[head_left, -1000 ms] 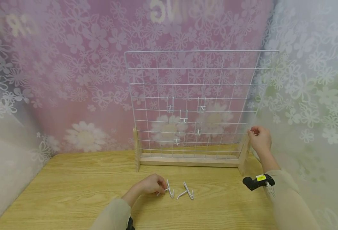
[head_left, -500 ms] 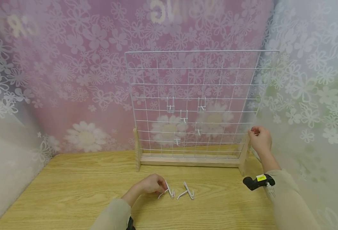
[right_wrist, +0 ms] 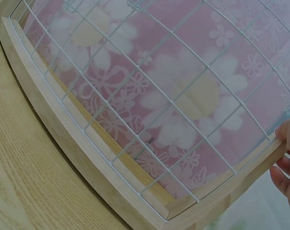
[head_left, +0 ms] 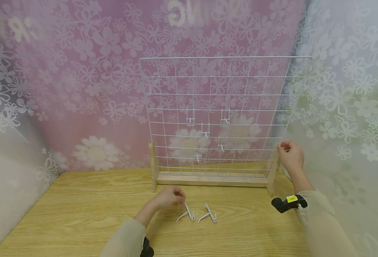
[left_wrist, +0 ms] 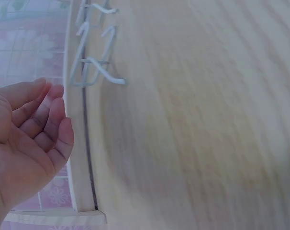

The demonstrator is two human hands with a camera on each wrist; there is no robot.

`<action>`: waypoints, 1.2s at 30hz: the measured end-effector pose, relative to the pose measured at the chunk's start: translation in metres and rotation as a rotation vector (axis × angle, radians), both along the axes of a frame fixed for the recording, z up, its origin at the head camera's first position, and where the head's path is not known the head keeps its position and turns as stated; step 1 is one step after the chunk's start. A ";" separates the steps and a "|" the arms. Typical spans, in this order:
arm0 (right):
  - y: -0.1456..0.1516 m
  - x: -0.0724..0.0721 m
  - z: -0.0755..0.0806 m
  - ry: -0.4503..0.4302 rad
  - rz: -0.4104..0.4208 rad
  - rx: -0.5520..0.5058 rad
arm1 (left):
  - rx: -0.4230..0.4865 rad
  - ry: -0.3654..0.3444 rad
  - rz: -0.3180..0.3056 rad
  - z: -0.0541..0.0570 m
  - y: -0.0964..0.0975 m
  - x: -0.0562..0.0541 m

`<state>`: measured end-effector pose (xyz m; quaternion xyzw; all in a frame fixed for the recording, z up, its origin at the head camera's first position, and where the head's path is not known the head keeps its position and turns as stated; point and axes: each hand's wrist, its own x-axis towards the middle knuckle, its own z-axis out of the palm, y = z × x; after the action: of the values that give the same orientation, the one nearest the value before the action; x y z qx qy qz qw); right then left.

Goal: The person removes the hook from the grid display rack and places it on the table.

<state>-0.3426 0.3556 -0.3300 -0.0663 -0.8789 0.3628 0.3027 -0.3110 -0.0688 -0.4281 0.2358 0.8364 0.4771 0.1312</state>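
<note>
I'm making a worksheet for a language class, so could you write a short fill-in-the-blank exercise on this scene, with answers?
1. The wire grid carries ____ hanging hooks.
2. On the table lie ____ loose hooks.
3. The person's ____ hand grips one side of the wooden stand.
4. The left hand, near the loose hooks, is holding ____.

Missing words: five; two; right; nothing.

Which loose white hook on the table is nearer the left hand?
The left loose hook in the head view, its far end by the left hand; the right loose hook lies farther off.
</note>
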 end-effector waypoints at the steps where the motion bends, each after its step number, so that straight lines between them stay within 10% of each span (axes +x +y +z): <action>1: 0.000 0.000 0.000 -0.002 0.002 0.002 | 0.006 0.007 0.008 0.002 0.000 -0.001; 19: 0.002 -0.001 -0.001 0.025 0.001 0.016 | 0.111 0.052 0.112 0.050 0.016 -0.023; 36: 0.000 0.001 -0.001 0.011 0.013 0.001 | 0.204 0.118 0.249 0.065 0.033 -0.039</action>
<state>-0.3421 0.3555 -0.3309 -0.0585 -0.8778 0.3644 0.3054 -0.3499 -0.0356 -0.3629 0.1699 0.8126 0.5574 -0.0030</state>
